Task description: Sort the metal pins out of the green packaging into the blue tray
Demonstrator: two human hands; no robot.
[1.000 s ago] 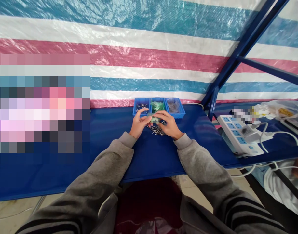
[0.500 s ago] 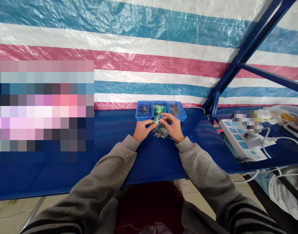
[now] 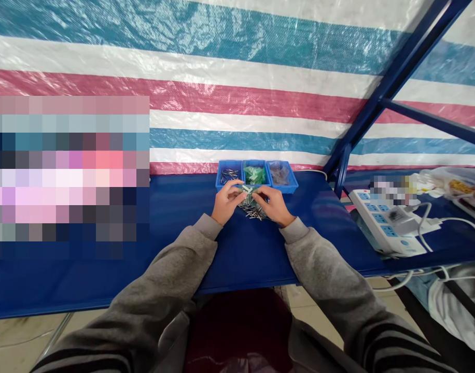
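My left hand (image 3: 226,201) and my right hand (image 3: 274,204) face each other, both with fingers closed on the edges of a small clear plastic bag (image 3: 247,192). Pale, whitish pieces show in the bag; their kind is too small to tell. Just below my fingers lies a loose pile of thin metal pins or screws (image 3: 253,212) on the blue table. Behind my hands stand three blue bins side by side. The left bin (image 3: 230,173) has dark metal pieces, the middle bin (image 3: 255,174) green plastic bags, the right bin (image 3: 281,173) clear bags.
A white power strip (image 3: 385,223) with plugs and cables lies on the right, past a blue metal frame post (image 3: 340,168). A striped tarp (image 3: 245,98) hangs behind the blue table (image 3: 175,207). Part of another person's hand shows at the far right edge.
The left fingers have lifted and now curl over the bag's upper left side. My right index finger has come down and folded toward the thumb. The bag has shifted slightly left.
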